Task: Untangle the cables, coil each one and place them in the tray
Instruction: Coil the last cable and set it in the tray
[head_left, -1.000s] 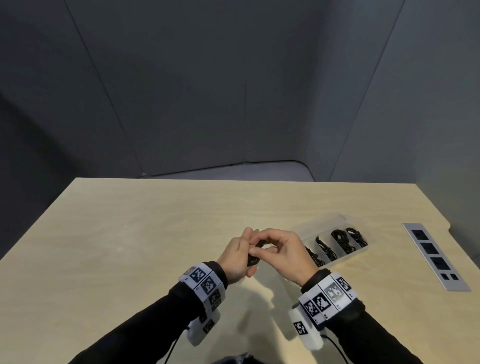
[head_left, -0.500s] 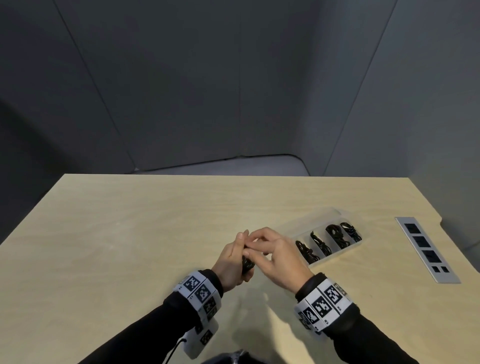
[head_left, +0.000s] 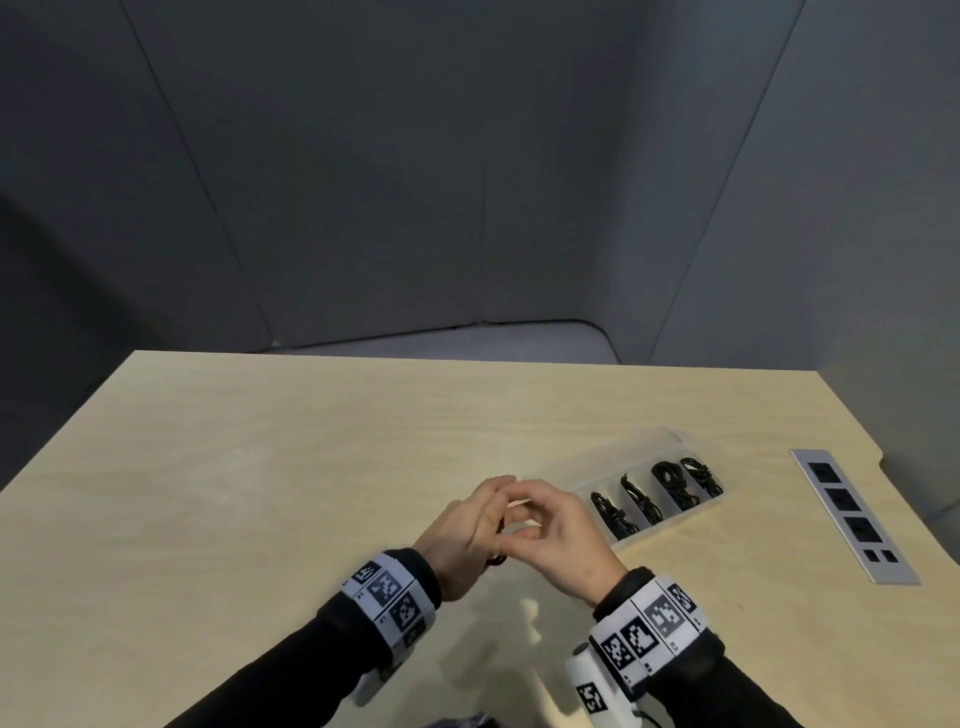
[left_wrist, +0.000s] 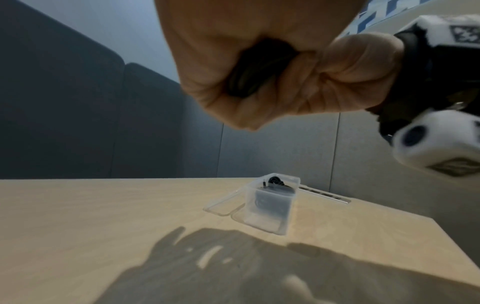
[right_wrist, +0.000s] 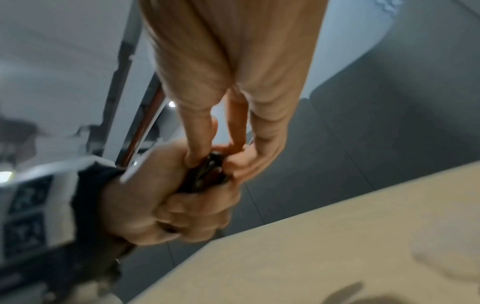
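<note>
Shifted since a second ago: right hand (head_left: 563, 545) now dropped lower and turned, fingers opened into a loose arch over the left hand (head_left: 462, 540), where earlier both pinched tight over a visible dark bundle. Cable (right_wrist: 205, 174) now mostly buried in the left fist, clear of the table (head_left: 260, 493); only a dark sliver peeks out below the palm in the head view. Seen from the left wrist as black loops clamped inside curled fingers (left_wrist: 337, 67). From the right wrist, right fingertips (right_wrist: 197, 152) pinch at the top of the same bundle, so both hands closed on it, left wrapped round, right nipping the end. Judged: coil about finished, end being tucked or wrapped, drop into the tray next. Tray (head_left: 670, 525) sits at two o'clock from the hands, just beside the right knuckles, clear plastic, with four coiled cables (head_left: 654, 493) in separate slots running toward three o'clock; near slot beside the hand looks free, though partly hidden. Clear lid lying flat against the tray's far side. Farther out at three o'clock, a grey socket strip (head_left: 852, 519) set into the table. No brand or readable writing anywhere; only black-and-white square codes on both wristbands (head_left: 389, 597), small characters beside them too tiny to read.
</note>
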